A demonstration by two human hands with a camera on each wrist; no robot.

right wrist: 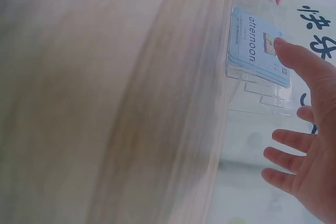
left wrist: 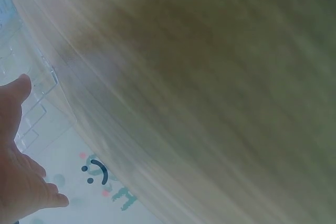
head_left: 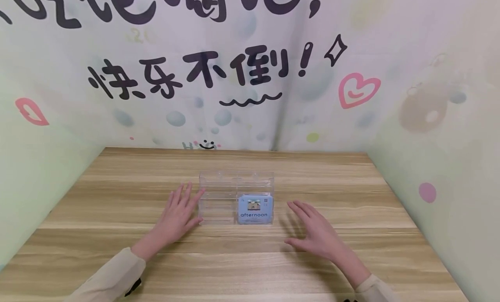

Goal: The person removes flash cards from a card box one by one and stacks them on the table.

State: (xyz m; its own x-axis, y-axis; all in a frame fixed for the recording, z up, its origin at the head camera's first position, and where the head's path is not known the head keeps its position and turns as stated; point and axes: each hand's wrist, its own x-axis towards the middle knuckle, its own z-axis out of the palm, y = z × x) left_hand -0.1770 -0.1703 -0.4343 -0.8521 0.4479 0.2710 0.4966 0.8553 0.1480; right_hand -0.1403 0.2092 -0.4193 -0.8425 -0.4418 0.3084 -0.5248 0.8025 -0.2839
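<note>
A clear plastic card holder (head_left: 217, 210) with several compartments stands on the table. Its front right compartment holds a stack of light blue cards (head_left: 254, 209); the top one reads "afternoon" above a small building picture. My left hand (head_left: 177, 217) is at the holder's left side, fingers spread, fingertips at its edge; whether they touch it I cannot tell. To the right of the holder, my right hand (head_left: 315, 232) is apart from it, fingers extended and holding nothing. In the right wrist view the cards (right wrist: 257, 48) appear beyond the right thumb.
The wood-grain table (head_left: 218, 271) ends at a pale printed backdrop (head_left: 250, 124) with black writing, hearts and dots. Similar pale walls flank the table on the left and right. Light sleeves (head_left: 113, 274) cover both forearms.
</note>
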